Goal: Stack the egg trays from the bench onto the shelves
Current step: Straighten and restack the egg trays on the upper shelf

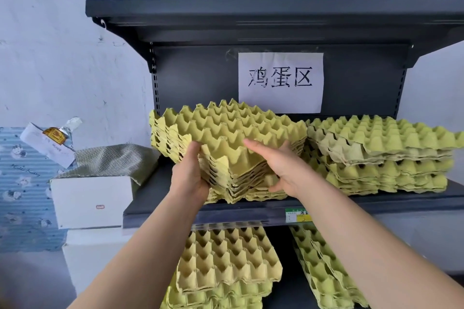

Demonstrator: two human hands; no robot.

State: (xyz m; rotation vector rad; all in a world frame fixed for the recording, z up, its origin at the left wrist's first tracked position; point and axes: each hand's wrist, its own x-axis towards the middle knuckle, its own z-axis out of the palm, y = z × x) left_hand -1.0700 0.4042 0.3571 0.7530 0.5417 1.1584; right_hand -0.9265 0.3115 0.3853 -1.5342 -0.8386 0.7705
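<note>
**Batch of egg trays going onto left end of middle shelf**

Both hands clamped one nested bundle of yellow-green pulp egg trays point(226, 138). Left hand point(190, 173) gripped the near-left corner, thumb on top, fingers wrapped under. Right hand point(283, 165) held the near-right edge, thumb laid flat across the cups, fingers curled under the bottom layers. The bundle sat at the left end of the middle shelf point(376, 202), near corner overhanging the front edge, skewed to the shelf line. Whether the far side rested fully down I couldn't tell.

Handling, my read: trays looked light, stiff enough as a nested pack but single sheets flex and tear at the rim. Surface rough, not slippery. Best hold is at opposite corners or edges with support underneath, as here; pinching only the top sheet would peel it off.

A second stack point(381, 153) stood at the right end of the same shelf, touching or just beside the held bundle. Two more stacks point(226, 258) lay on the lower shelf. Shelf was dark metal, flat, with a price tag strip point(297, 215) on the front lip and a paper sign point(280, 81) on the back panel. White boxes point(91, 202) and a grey cloth point(113, 159) sat left of the unit against a pale wall.
</note>
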